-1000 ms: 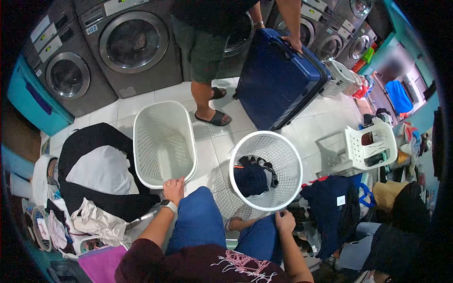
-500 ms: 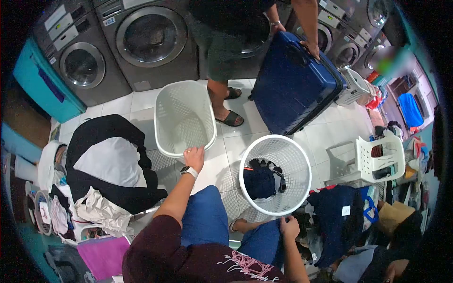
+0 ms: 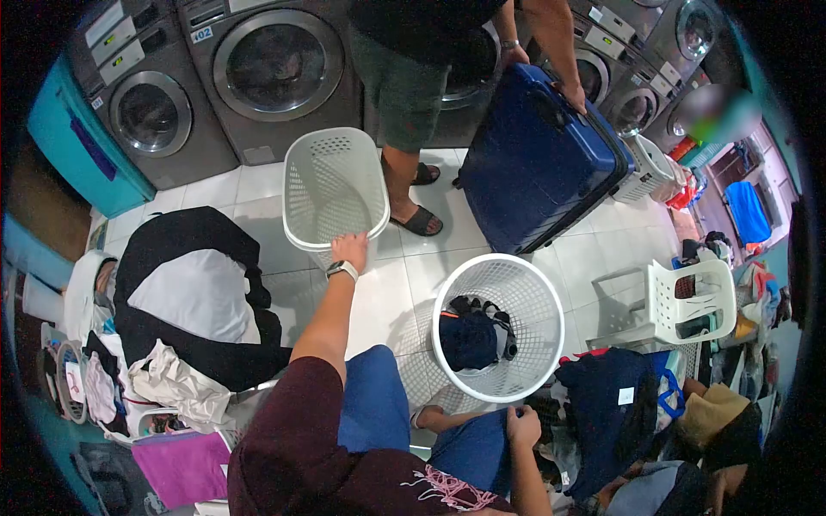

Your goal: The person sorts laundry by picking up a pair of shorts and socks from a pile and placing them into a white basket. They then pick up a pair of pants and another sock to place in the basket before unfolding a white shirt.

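Observation:
My left hand (image 3: 348, 251) is closed over the near rim of an empty white laundry basket (image 3: 298, 206), its arm stretched forward and a watch on the wrist. Just below the near rim of a round white laundry basket (image 3: 551, 344), my right hand (image 3: 523, 427) has its fingers curled together; what they hold, if anything, I cannot make out. Dark clothes (image 3: 469, 342) lie at the bottom of the round basket.
A person in dark sandals (image 3: 419, 221) holds a blue suitcase (image 3: 538, 163) ahead. Washing machines (image 3: 277, 69) line the back. Piled laundry (image 3: 194, 297) lies left, dark clothes (image 3: 611, 413) right, near a white plastic chair (image 3: 662, 292).
My left hand and the empty basket have moved forward, away from me. The round basket appears slightly lower in view. My right hand has shifted slightly back.

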Tool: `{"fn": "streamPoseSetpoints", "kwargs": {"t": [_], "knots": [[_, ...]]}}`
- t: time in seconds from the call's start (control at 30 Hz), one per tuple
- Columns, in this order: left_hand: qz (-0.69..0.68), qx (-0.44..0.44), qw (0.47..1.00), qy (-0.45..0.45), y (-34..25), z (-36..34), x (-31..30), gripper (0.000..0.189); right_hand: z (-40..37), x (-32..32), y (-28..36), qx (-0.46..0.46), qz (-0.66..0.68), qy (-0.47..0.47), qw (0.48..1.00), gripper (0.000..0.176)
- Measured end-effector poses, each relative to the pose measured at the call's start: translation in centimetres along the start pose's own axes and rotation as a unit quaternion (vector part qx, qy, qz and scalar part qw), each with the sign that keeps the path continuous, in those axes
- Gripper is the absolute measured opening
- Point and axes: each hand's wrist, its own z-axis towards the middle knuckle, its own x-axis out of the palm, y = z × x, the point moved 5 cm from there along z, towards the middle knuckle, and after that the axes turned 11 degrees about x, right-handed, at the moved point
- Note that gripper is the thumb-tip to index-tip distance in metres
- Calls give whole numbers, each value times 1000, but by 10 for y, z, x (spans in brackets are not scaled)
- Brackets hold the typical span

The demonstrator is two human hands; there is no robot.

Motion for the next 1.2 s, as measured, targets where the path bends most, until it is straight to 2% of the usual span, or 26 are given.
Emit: {"fn": "streamPoseSetpoints", "kwargs": {"t": [0.17,0.3,0.37,0.4,0.5,0.57,0.67,0.73,0.77,0.8,0.87,0.93,0.97,1.0,1.03,1.13,1.17,1.2], "knots": [[-3,-4,1000,22,21,21,7,24,-3,-3,3,-38,-9,-45,998,34],[-14,-16,997,73,41,40,16,28,4,5,-3,-18,-12,-15,1000,34],[22,-15,994,104,48,52,20,30,9,10,-7,-3,-1,13,1000,46],[8,-34,988,148,50,58,19,32,8,5,-4,-1,-3,11,1000,46],[13,-24,990,138,60,65,20,31,1,-3,6,-18,-5,31,999,44],[9,-24,991,134,64,69,21,32,-5,-9,13,-41,-13,-12,999,29],[-12,-47,985,164,60,69,17,34,-12,-16,27,-48,-34,-14,998,33],[101,-133,976,142,56,67,21,37,-19,-23,43,-65,-35,-17,997,35],[93,-136,982,97,52,64,29,41,-22,-26,51,-78,-37,-22,996,37],[87,-140,985,52,45,55,33,46,-24,-25,58,-89,-38,-19,995,37],[-7,-87,994,68,15,23,33,55,-29,-24,68,-121,-71,-50,989,39],[-93,24,948,304,-9,-19,56,61,-35,-23,77,-135,-89,-54,985,39],[-115,31,928,352,-21,-48,36,56,-39,-23,80,-135,-105,-62,983,40],[-117,35,923,365,-29,-77,0,47,-42,-24,83,-134,-128,-56,981,39],[-116,11,921,371,-22,-105,-20,47,-44,-22,81,-157,-116,-87,977,38],[-140,8,964,225,9,-180,-81,37,-56,-21,79,-216,-119,-123,961,36],[-135,-23,964,229,28,-205,-97,37,-61,-24,82,-207,-138,-102,963,36],[-96,-23,987,128,50,-223,-125,34,-60,-20,80,-213,-132,-110,962,35]]}}
